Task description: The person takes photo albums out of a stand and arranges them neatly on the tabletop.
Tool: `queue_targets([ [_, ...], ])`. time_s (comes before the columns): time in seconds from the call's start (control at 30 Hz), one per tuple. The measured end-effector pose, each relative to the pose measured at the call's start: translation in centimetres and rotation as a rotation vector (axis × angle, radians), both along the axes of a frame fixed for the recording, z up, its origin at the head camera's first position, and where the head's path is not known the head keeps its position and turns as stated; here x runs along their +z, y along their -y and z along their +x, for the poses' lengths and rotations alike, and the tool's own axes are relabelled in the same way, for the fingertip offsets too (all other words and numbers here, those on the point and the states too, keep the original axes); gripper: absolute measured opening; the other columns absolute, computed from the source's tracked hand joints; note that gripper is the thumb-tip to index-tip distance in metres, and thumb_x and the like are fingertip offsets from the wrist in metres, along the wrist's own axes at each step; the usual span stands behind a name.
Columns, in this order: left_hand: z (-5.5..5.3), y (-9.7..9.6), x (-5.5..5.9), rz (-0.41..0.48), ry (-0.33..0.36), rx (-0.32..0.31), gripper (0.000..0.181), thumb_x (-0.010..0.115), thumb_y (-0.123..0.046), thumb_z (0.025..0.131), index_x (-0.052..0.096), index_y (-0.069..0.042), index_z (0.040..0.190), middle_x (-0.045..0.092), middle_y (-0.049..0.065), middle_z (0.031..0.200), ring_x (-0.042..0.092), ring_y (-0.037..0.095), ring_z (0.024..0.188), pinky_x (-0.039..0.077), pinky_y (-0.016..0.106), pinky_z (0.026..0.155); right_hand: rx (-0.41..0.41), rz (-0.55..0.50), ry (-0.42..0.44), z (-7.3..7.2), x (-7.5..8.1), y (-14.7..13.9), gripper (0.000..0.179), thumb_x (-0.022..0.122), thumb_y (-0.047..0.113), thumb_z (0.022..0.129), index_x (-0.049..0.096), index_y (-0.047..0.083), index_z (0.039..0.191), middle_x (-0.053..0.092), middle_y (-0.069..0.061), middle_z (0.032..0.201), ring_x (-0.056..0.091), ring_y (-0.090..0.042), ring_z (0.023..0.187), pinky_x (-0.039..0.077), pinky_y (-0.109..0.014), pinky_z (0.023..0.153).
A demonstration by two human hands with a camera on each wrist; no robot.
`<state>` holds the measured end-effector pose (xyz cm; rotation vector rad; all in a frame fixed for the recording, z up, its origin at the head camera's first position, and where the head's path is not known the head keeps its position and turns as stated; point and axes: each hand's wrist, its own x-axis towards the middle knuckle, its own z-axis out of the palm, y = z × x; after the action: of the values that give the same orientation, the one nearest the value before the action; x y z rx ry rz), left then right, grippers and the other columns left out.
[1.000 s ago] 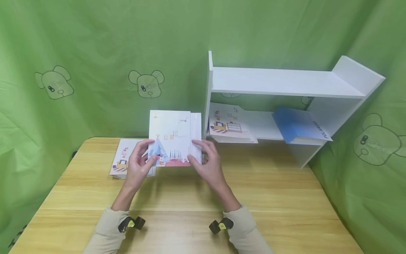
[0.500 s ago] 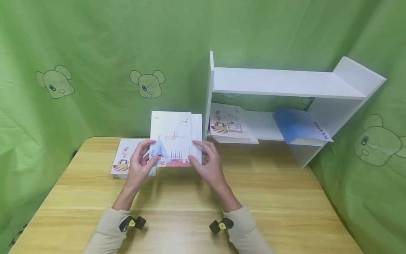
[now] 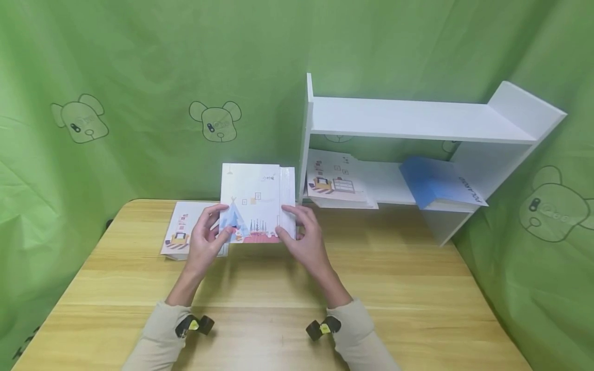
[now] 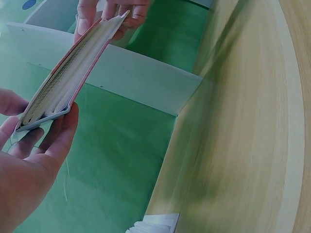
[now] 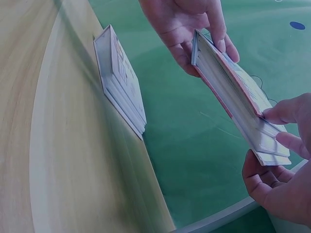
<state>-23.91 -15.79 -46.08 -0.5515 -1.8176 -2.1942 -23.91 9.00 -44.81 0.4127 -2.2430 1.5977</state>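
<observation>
A white photo album (image 3: pixel 252 196) with a blue tent drawn on its cover is held up above the table, slightly tilted. My left hand (image 3: pixel 204 242) grips its left edge, thumb on the cover and fingers behind. On the right side, my right hand (image 3: pixel 307 239) pinches it the same way, its thumb near the cover's edge. A strip of glossy inner pages shows beyond the cover there. The right wrist view shows the album's page edges (image 5: pixel 228 87) slightly spread, between thumb and fingers of both hands. Its back cover is mostly hidden in the head view.
Behind the left hand, another white album (image 3: pixel 175 232) lies on the wooden table (image 3: pixel 260 319). A white shelf (image 3: pixel 417 116) stands at the back right. Its lower board holds white albums (image 3: pixel 336 178) at the left and a blue "POLAROID" book (image 3: pixel 441 183) at the right.
The album has shifted very slightly right and down in the head view since a second ago. Both hands keep the same hold on it.
</observation>
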Motion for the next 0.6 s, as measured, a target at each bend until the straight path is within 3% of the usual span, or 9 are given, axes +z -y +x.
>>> queue_targets([
  [0.27, -0.02, -0.05, -0.12, 0.0, 0.023, -0.007, 0.055, 0.056, 0.018, 0.091, 0.042, 0.008, 0.143, 0.043, 0.026, 0.153, 0.066, 0.02, 0.11, 0.061, 0.027, 0.086, -0.004, 0.016, 0.018, -0.09, -0.25, -0.03, 0.051, 0.081, 0.008, 0.086, 0.067, 0.017, 0.135, 0.053, -0.008, 0.137, 0.06, -0.029, 0.109, 0.061, -0.027, 0.067],
  [0.6, -0.22, -0.09, -0.55, -0.022, 0.023, 0.011, 0.054, 0.056, 0.018, 0.091, 0.043, 0.007, 0.142, 0.044, 0.023, 0.154, 0.064, 0.019, 0.114, 0.06, 0.027, 0.088, -0.017, 0.033, 0.02, -0.33, -0.7, -0.01, 0.051, 0.081, 0.01, 0.086, 0.066, 0.015, 0.135, 0.053, -0.009, 0.139, 0.061, -0.029, 0.107, 0.063, -0.028, 0.07],
])
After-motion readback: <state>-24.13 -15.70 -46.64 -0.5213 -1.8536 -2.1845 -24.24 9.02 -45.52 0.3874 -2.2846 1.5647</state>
